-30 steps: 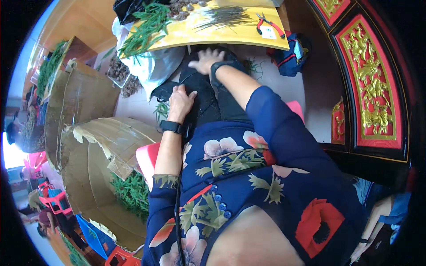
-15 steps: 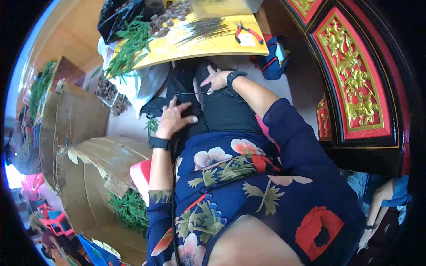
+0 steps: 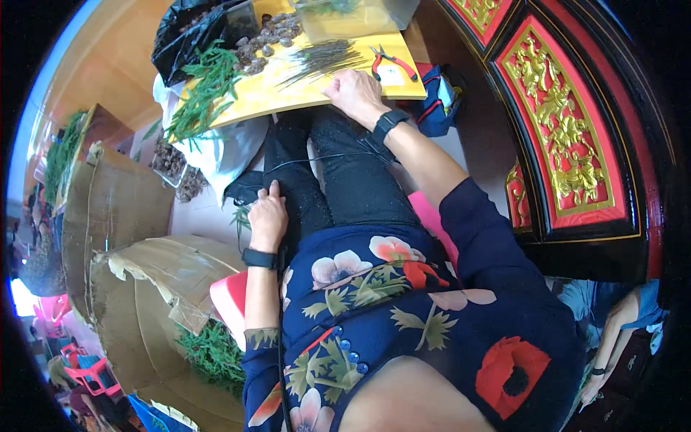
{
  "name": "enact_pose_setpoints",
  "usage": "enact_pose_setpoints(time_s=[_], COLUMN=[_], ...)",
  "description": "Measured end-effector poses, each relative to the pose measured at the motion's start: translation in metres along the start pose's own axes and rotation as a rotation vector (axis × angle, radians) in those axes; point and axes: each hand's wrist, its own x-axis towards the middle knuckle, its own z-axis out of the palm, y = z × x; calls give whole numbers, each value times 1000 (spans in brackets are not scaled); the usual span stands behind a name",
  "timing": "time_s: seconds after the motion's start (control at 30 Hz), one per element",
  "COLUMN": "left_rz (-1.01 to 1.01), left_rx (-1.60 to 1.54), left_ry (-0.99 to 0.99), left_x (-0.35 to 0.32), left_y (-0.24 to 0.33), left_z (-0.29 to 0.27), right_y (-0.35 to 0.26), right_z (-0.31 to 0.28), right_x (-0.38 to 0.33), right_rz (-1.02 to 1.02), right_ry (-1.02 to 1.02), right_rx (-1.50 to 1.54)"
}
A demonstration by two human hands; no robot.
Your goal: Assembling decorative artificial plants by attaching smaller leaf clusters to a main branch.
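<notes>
A navy floral blouse (image 3: 374, 306) tops black trousers (image 3: 360, 191).

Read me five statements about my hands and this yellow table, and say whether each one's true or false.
1. Your right hand is at the near edge of the yellow table. True.
2. The pliers lie to the left of the thin dark sticks. False: the pliers lie to the right of the sticks.
3. Green sprigs lie on the table's left side. True.
4. Your left hand is on the table. False: your left hand is down by your left thigh.
5. The cardboard box has greenery inside. True.
</notes>
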Motion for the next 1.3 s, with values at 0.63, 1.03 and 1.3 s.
enact_pose_setpoints(time_s=[0.63,1.03,1.3], left_rz=[37,28,23], left_rx=[64,76,62], left_ry=[68,89,129], left_x=[-7,-5,-6], left_y=[7,10,8], left_z=[11,12,16], right_y=[27,20,1], right_z=[-8,13,14], right_x=[16,53,73], right_rz=[-41,-4,-35], right_ry=[-51,19,-112], right_rx=[-287,-140,-354])
